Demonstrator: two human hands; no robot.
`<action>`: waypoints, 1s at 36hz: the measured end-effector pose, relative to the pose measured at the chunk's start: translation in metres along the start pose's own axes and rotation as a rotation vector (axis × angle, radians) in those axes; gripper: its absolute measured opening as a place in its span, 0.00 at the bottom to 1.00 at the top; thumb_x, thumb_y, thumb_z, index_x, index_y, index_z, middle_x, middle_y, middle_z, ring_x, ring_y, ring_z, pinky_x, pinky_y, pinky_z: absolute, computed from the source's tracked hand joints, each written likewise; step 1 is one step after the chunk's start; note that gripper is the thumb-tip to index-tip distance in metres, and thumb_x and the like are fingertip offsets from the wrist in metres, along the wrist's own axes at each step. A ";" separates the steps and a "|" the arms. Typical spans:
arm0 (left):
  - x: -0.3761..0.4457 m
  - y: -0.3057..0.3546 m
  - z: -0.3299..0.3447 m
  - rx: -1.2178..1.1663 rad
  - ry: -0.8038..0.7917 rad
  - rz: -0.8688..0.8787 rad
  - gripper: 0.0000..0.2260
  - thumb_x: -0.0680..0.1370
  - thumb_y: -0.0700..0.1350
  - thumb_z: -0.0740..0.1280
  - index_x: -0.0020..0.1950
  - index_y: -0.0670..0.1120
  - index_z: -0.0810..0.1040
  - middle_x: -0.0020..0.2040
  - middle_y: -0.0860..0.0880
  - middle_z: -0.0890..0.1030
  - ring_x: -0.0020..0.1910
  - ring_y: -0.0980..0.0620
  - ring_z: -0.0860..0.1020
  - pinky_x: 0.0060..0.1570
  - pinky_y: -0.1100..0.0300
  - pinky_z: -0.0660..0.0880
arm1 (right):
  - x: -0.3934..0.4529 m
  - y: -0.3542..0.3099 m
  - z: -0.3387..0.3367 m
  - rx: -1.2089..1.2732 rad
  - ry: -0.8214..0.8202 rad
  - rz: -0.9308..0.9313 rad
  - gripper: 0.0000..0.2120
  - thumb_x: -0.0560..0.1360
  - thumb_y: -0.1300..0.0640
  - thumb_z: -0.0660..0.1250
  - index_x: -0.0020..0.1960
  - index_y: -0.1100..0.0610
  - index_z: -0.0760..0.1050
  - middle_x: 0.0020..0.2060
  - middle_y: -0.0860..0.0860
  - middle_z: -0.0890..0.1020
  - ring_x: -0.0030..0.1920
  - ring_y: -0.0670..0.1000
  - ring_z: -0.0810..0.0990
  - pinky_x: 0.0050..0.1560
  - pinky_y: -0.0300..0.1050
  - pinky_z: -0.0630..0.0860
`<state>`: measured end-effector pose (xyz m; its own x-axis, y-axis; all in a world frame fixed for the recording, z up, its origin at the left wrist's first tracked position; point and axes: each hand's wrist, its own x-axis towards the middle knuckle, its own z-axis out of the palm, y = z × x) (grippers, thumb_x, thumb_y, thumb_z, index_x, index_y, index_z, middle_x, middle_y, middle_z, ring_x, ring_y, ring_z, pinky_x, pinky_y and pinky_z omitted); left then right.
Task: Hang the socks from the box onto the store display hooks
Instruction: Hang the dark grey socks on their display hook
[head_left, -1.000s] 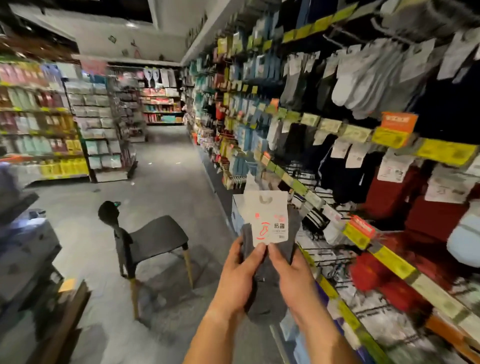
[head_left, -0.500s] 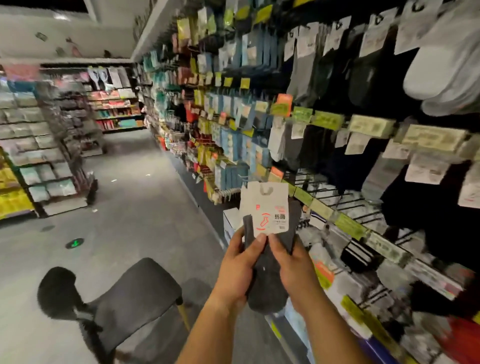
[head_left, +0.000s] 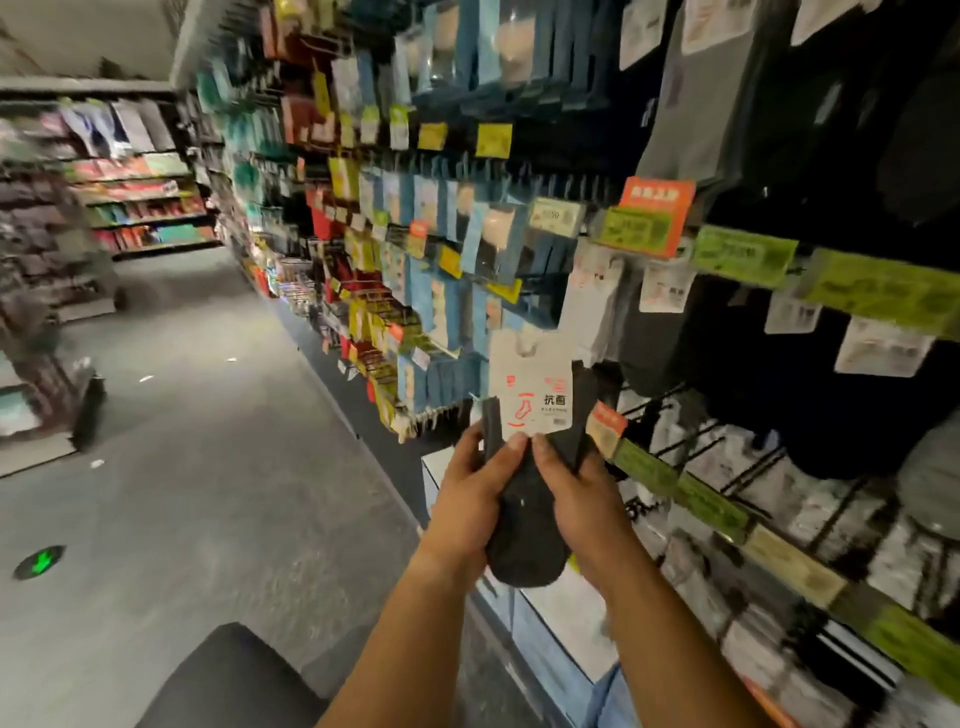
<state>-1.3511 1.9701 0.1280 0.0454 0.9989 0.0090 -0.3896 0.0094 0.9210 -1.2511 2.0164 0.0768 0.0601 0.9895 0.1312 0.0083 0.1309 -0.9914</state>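
Note:
A pair of dark grey socks (head_left: 524, 525) with a white card label (head_left: 535, 384) is held upright in front of me by both hands. My left hand (head_left: 475, 493) grips its left side, thumb on the front just under the label. My right hand (head_left: 576, 493) grips the right side the same way. The label has a hanging hole at its top. The sock wall with display hooks (head_left: 727, 452) stands to the right, close behind the socks. The box is not clearly in view.
Hanging black, grey and white socks (head_left: 691, 104) fill the wall, with green and yellow price strips (head_left: 743, 254). A dark chair seat (head_left: 234, 680) is at the bottom left. The grey aisle floor (head_left: 197, 441) runs ahead, with shelving (head_left: 47, 260) at left.
My view has moved forward and swung right toward the sock wall. The chair has slid down to the bottom edge. Both hands still hold the sock pair, now slightly higher and nearer the hooks.

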 end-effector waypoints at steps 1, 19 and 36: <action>0.021 -0.003 -0.008 0.010 0.022 0.009 0.18 0.81 0.39 0.66 0.70 0.42 0.75 0.63 0.40 0.82 0.60 0.42 0.83 0.54 0.53 0.82 | 0.011 -0.006 0.000 -0.007 0.040 -0.023 0.14 0.76 0.42 0.68 0.61 0.40 0.75 0.56 0.38 0.82 0.58 0.46 0.81 0.60 0.49 0.78; 0.222 -0.040 -0.041 -0.085 -0.529 -0.337 0.33 0.71 0.63 0.74 0.72 0.49 0.75 0.64 0.42 0.82 0.63 0.41 0.80 0.67 0.42 0.74 | 0.105 0.008 0.017 -0.243 0.807 -0.039 0.13 0.75 0.50 0.73 0.39 0.52 0.71 0.34 0.46 0.80 0.38 0.48 0.79 0.44 0.55 0.79; 0.271 -0.039 -0.037 -0.169 -0.675 -0.317 0.13 0.84 0.45 0.62 0.68 0.51 0.77 0.62 0.46 0.83 0.63 0.45 0.81 0.64 0.45 0.77 | 0.126 -0.013 0.052 0.203 0.954 -0.100 0.09 0.80 0.57 0.66 0.59 0.50 0.79 0.54 0.49 0.85 0.55 0.51 0.84 0.60 0.55 0.79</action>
<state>-1.3570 2.2420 0.0799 0.7097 0.7034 0.0407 -0.3970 0.3515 0.8478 -1.2959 2.1430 0.1061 0.8510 0.5203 0.0713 -0.1093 0.3082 -0.9450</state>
